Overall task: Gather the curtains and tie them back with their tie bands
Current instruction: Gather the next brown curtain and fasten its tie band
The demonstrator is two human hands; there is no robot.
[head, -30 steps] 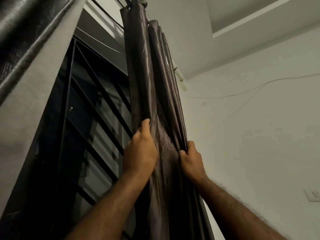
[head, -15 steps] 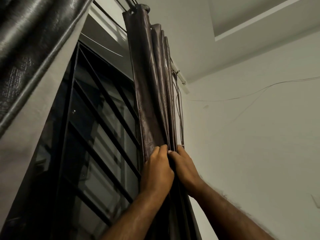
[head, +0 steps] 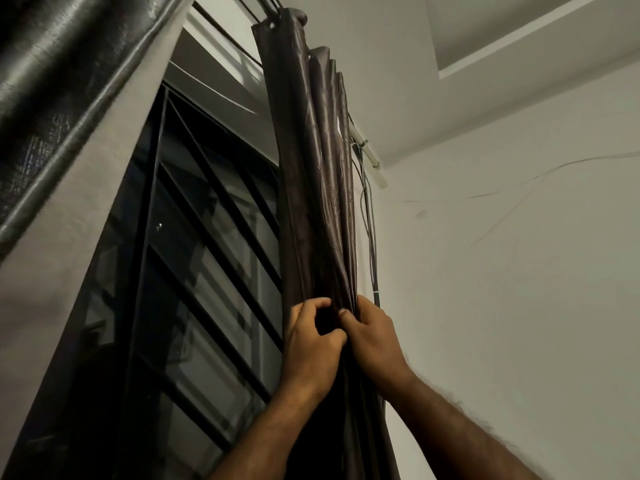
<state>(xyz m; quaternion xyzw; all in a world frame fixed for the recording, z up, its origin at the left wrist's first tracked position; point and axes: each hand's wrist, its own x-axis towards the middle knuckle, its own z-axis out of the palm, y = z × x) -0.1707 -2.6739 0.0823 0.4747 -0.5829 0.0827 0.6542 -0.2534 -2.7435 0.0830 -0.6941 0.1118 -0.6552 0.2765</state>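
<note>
A dark brown satin curtain (head: pixel 311 188) hangs from the rod at the top, bunched into narrow folds at the window's right edge. My left hand (head: pixel 311 348) grips the bunch from the left, its fingers curled round the folds. My right hand (head: pixel 372 336) grips the same bunch from the right, fingertips pressed into the cloth beside my left thumb. Both hands meet at about the same height. No tie band is in sight. A second dark curtain (head: pixel 65 88) fills the upper left corner.
The window (head: pixel 194 278) with black diagonal bars lies left of the bunch. Grey cables (head: pixel 369 216) run down the wall right behind the curtain, by a white pipe (head: pixel 367 150). A pale wall (head: pixel 512 289) spreads to the right.
The curtain's folds have been squeezed from a wide spread into a tight bunch. My hands have come together from apart and now clasp it side by side.
</note>
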